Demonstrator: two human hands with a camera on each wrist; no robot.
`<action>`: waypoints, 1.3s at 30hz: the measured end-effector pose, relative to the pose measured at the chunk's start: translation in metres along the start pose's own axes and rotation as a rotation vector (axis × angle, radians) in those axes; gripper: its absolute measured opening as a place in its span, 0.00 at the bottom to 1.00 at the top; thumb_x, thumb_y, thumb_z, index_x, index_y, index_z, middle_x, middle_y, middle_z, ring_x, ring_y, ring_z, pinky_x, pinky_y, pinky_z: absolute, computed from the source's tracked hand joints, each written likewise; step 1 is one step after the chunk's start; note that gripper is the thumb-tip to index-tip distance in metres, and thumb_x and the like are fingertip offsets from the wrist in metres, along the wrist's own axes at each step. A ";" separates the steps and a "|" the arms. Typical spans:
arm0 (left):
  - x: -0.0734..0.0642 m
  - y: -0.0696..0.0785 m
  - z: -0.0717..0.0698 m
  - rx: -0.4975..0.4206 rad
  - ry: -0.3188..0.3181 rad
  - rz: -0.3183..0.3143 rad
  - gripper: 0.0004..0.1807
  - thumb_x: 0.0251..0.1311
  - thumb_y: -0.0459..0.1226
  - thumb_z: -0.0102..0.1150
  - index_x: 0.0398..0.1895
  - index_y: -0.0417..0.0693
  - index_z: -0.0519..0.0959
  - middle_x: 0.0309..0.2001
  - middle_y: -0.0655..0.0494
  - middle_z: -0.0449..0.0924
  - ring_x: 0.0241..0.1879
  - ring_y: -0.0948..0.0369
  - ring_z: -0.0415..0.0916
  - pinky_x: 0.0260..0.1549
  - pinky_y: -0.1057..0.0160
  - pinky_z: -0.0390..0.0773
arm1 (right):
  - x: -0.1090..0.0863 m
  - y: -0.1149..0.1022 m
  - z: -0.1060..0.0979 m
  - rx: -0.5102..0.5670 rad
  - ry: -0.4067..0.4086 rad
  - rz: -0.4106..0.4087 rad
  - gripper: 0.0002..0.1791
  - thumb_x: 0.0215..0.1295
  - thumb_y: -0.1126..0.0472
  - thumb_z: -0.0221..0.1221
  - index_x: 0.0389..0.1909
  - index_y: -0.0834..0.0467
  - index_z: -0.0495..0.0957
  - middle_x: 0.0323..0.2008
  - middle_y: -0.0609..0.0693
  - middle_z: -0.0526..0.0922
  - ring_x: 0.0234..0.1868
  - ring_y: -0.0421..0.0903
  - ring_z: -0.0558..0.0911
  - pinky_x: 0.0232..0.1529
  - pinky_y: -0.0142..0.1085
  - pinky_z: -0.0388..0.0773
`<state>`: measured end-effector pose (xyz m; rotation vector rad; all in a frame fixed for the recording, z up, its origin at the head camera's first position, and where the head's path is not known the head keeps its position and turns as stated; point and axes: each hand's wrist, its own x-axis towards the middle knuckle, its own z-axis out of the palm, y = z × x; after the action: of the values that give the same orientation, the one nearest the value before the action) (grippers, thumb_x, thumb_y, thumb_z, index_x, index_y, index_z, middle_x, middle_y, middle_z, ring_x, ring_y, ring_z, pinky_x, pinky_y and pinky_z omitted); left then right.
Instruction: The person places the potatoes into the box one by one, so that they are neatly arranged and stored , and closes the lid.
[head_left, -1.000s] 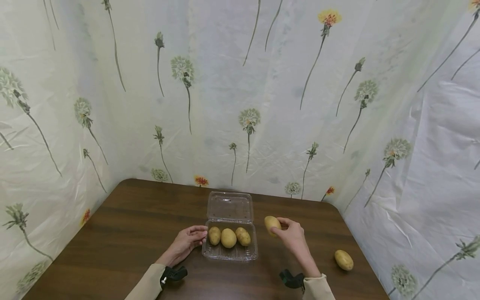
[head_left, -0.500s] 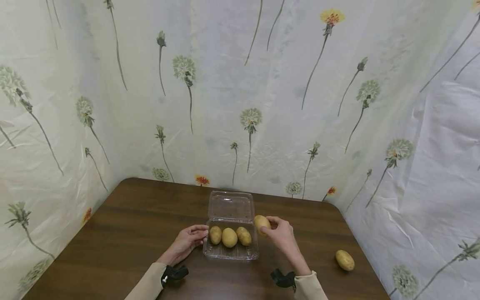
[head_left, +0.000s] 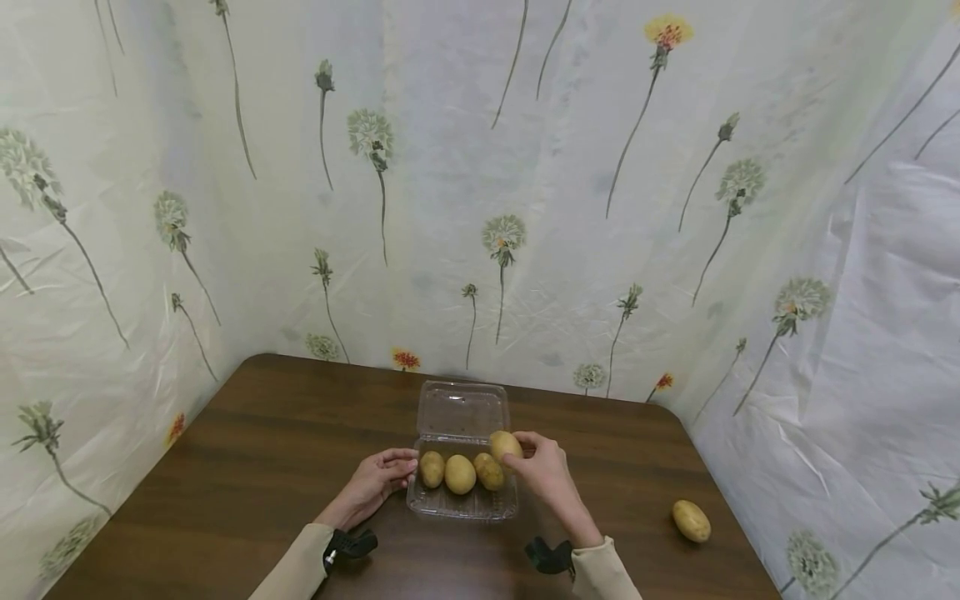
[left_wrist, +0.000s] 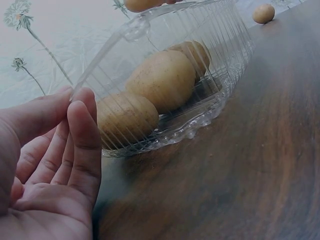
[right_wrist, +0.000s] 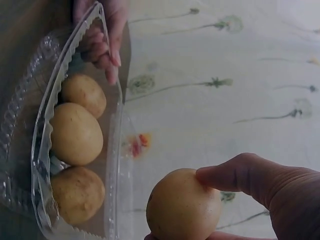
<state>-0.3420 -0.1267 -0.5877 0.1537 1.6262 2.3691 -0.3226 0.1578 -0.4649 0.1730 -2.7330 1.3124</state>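
A clear plastic clamshell container (head_left: 463, 505) stands on the table with its lid (head_left: 462, 409) folded back. Three potatoes (head_left: 460, 475) lie in a row in its base. My left hand (head_left: 375, 483) pinches the container's left rim between thumb and fingers, which the left wrist view shows close up at the rim (left_wrist: 112, 42). Over the right end of the base, my right hand (head_left: 545, 471) holds another potato (head_left: 504, 447) between thumb and fingers. In the right wrist view this held potato (right_wrist: 184, 206) hangs beside the container, its underside partly hidden by fingers.
One loose potato (head_left: 691, 521) lies on the brown wooden table (head_left: 300, 433) near its right edge. A pale floral curtain (head_left: 420, 208) hangs behind the table and along both sides. Each wrist wears a dark strapped device (head_left: 549, 556).
My right hand has carried its potato leftward, from beside the container to over its right end. The left hand keeps its pinch on the rim.
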 end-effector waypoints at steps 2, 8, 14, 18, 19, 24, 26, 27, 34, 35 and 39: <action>0.000 0.000 0.000 0.000 0.001 0.000 0.18 0.65 0.33 0.58 0.56 0.35 0.72 0.34 0.61 0.83 0.32 0.68 0.78 0.33 0.71 0.78 | 0.000 -0.001 0.004 0.002 -0.011 -0.020 0.25 0.50 0.62 0.66 0.51 0.66 0.79 0.41 0.59 0.85 0.40 0.51 0.84 0.35 0.37 0.81; -0.001 0.000 0.000 -0.002 -0.007 0.006 0.17 0.65 0.33 0.57 0.55 0.35 0.72 0.33 0.62 0.84 0.31 0.68 0.79 0.33 0.72 0.78 | -0.003 -0.003 0.017 0.014 -0.055 -0.076 0.23 0.50 0.63 0.67 0.50 0.65 0.80 0.41 0.58 0.85 0.39 0.51 0.84 0.35 0.37 0.81; -0.002 0.001 -0.001 -0.002 -0.018 0.013 0.18 0.65 0.33 0.57 0.56 0.34 0.72 0.34 0.62 0.84 0.32 0.69 0.79 0.34 0.72 0.78 | -0.005 -0.008 0.027 0.034 -0.106 -0.101 0.22 0.50 0.63 0.66 0.50 0.63 0.80 0.40 0.58 0.85 0.37 0.49 0.84 0.30 0.34 0.80; -0.002 0.002 -0.001 -0.005 -0.015 0.005 0.19 0.65 0.33 0.58 0.57 0.33 0.71 0.35 0.62 0.84 0.32 0.69 0.79 0.34 0.72 0.78 | -0.008 -0.010 0.033 0.043 -0.138 -0.103 0.24 0.51 0.62 0.66 0.52 0.64 0.79 0.42 0.58 0.85 0.38 0.50 0.83 0.30 0.33 0.80; -0.002 0.002 -0.001 -0.004 -0.015 0.006 0.19 0.65 0.33 0.58 0.57 0.33 0.71 0.35 0.62 0.84 0.32 0.69 0.79 0.34 0.72 0.78 | -0.008 -0.011 0.034 0.040 -0.143 -0.104 0.25 0.51 0.62 0.65 0.52 0.64 0.79 0.43 0.58 0.84 0.39 0.50 0.83 0.31 0.33 0.80; -0.003 0.003 0.000 -0.001 -0.014 0.011 0.19 0.65 0.33 0.58 0.56 0.32 0.72 0.36 0.60 0.84 0.33 0.69 0.79 0.34 0.72 0.78 | -0.010 -0.013 0.044 0.012 -0.146 -0.116 0.25 0.49 0.62 0.66 0.51 0.64 0.80 0.44 0.57 0.85 0.39 0.49 0.84 0.33 0.34 0.80; -0.002 0.004 0.000 0.000 -0.007 0.011 0.18 0.65 0.33 0.57 0.56 0.33 0.72 0.36 0.60 0.84 0.32 0.69 0.79 0.34 0.72 0.78 | -0.010 -0.014 0.047 0.009 -0.145 -0.133 0.25 0.48 0.63 0.66 0.50 0.65 0.80 0.43 0.57 0.85 0.38 0.49 0.84 0.34 0.35 0.80; -0.002 0.004 0.000 0.000 -0.002 0.009 0.18 0.65 0.33 0.57 0.55 0.33 0.72 0.35 0.60 0.84 0.32 0.69 0.79 0.34 0.72 0.78 | -0.011 -0.014 0.049 0.009 -0.147 -0.139 0.25 0.48 0.63 0.66 0.50 0.65 0.80 0.42 0.58 0.85 0.38 0.49 0.84 0.34 0.36 0.80; -0.001 0.002 0.001 0.003 0.022 -0.009 0.18 0.64 0.33 0.59 0.55 0.34 0.73 0.35 0.60 0.83 0.32 0.68 0.79 0.34 0.71 0.78 | -0.014 -0.013 0.062 -0.002 -0.148 -0.162 0.24 0.47 0.63 0.66 0.48 0.67 0.80 0.41 0.59 0.85 0.37 0.49 0.84 0.32 0.33 0.80; -0.001 0.001 0.001 0.002 0.027 -0.012 0.18 0.64 0.33 0.59 0.55 0.34 0.73 0.34 0.60 0.83 0.32 0.68 0.79 0.34 0.71 0.78 | -0.014 -0.013 0.063 -0.003 -0.145 -0.164 0.24 0.47 0.62 0.67 0.48 0.67 0.80 0.40 0.59 0.86 0.37 0.49 0.85 0.32 0.33 0.80; -0.001 0.001 0.001 0.003 0.023 -0.009 0.18 0.64 0.33 0.59 0.54 0.35 0.73 0.34 0.60 0.83 0.32 0.68 0.79 0.34 0.71 0.78 | -0.015 -0.013 0.067 -0.006 -0.139 -0.171 0.24 0.46 0.62 0.68 0.46 0.66 0.81 0.38 0.58 0.86 0.36 0.48 0.84 0.32 0.33 0.79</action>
<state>-0.3411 -0.1265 -0.5868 0.1196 1.6367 2.3703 -0.3090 0.0981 -0.4992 0.5032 -2.7595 1.2911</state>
